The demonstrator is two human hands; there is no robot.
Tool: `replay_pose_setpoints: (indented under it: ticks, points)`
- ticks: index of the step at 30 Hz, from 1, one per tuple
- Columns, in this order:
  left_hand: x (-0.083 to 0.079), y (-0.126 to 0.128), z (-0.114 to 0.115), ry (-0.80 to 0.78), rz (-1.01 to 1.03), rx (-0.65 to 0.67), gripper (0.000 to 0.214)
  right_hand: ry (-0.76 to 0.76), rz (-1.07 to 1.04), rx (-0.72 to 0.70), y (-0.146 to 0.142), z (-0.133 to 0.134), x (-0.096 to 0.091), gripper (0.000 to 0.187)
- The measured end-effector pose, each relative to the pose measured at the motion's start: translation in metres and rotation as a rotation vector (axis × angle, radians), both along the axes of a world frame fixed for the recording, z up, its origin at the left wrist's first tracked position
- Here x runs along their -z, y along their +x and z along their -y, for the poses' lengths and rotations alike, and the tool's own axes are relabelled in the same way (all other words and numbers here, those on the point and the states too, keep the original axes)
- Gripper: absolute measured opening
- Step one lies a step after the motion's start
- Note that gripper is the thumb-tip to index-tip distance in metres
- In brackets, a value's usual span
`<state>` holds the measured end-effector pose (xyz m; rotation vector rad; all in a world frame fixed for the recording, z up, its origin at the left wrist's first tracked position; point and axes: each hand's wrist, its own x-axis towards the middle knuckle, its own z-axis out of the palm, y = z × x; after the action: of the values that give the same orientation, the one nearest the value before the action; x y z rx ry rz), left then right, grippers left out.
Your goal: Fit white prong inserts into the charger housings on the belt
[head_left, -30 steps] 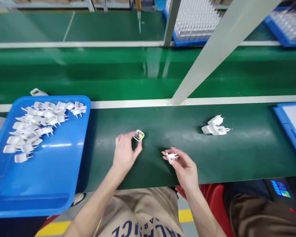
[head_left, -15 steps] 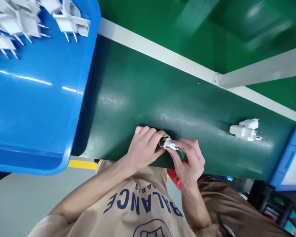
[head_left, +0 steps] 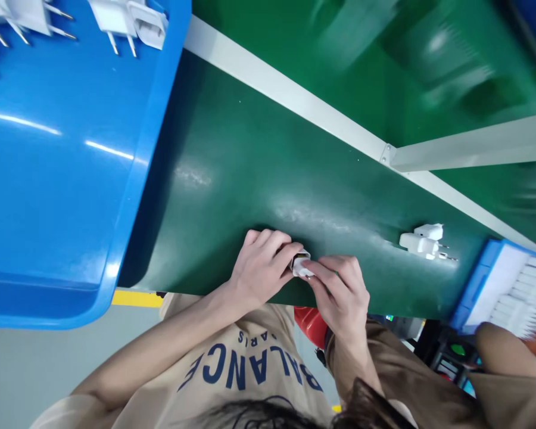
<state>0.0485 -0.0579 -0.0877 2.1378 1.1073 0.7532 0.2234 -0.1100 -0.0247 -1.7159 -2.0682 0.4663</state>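
My left hand (head_left: 261,268) is closed around a small white charger housing (head_left: 306,254), whose open end shows a dark inside. Against that opening, a white plug cap (head_left: 300,269) is pinched between the thumb and fingers of my right hand (head_left: 343,292). The cap covers much of the opening, and my fingers partly hide its pins. Both hands are close together at the front edge of the green table (head_left: 232,179). I cannot tell whether the cap is fully seated.
At the left stands a large blue tray (head_left: 134,179) with several white plug caps (head_left: 114,21). White plug chargers (head_left: 422,243) lie on the table to the right. Beyond them, another blue tray (head_left: 467,286) holds rows of white pieces, beside a co-worker's arm (head_left: 507,351). A pale metal rail (head_left: 286,83) runs behind.
The plug cap has moved left and turned, and now lies over the housing's opening. My right hand's fingers have come closer to my left hand. The view has shifted, showing more of the right tray.
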Motion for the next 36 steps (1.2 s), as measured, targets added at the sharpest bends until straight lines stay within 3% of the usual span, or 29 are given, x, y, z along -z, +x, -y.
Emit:
replay_pose_setpoints:
  ticks: [7, 15, 20, 26, 36]
  points:
    - [0.001, -0.002, 0.001, -0.001, 0.096, -0.024, 0.017, 0.006, 0.004, -0.113, 0.01, -0.013, 0.001, 0.017]
    - [0.002, -0.001, 0.002, -0.031, 0.092, -0.029, 0.017, 0.068, 0.036, -0.045, -0.001, -0.009, 0.006, 0.015]
    - [0.001, -0.001, 0.002, -0.026, 0.092, -0.029, 0.02, 0.002, 0.001, -0.061, 0.0, -0.012, 0.006, 0.011]
    - [0.001, 0.0, 0.001, -0.012, 0.097, -0.015, 0.022, -0.011, 0.005, -0.193, 0.009, -0.022, 0.007, 0.009]
    - [0.004, -0.002, 0.002, -0.019, 0.062, 0.021, 0.024, 0.133, 0.165, -0.179, 0.001, -0.014, 0.018, 0.016]
